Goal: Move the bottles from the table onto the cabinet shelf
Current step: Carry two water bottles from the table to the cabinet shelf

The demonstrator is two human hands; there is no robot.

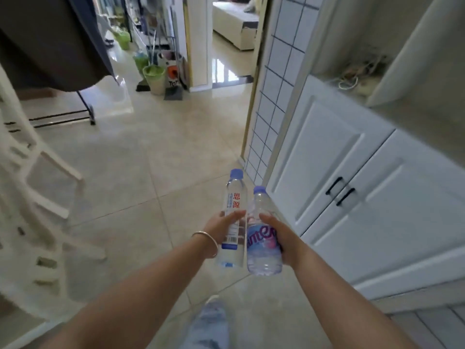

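My left hand (pixel 218 229), with a silver bangle on the wrist, grips a tall clear water bottle (pixel 234 197) with a blue cap and red characters on its white label. My right hand (pixel 281 238) grips a shorter clear bottle (pixel 261 244) with a blue cap and a purple-blue label. Both bottles stand upright, side by side and almost touching, held over the tiled floor. The white cabinet (pixel 352 177) with black door handles stands to the right. Its open shelf (pixel 357 79) lies above the doors, with a tangle of cables on it.
White chairs (pixel 32 172) stand at the left beside a dark garment on a rack (pixel 50 41). Green bins (pixel 153 76), a broom and a dustpan sit by the far doorway. A tiled wall edge (pixel 271 96) adjoins the cabinet. My jeans leg (pixel 211 323) shows below.
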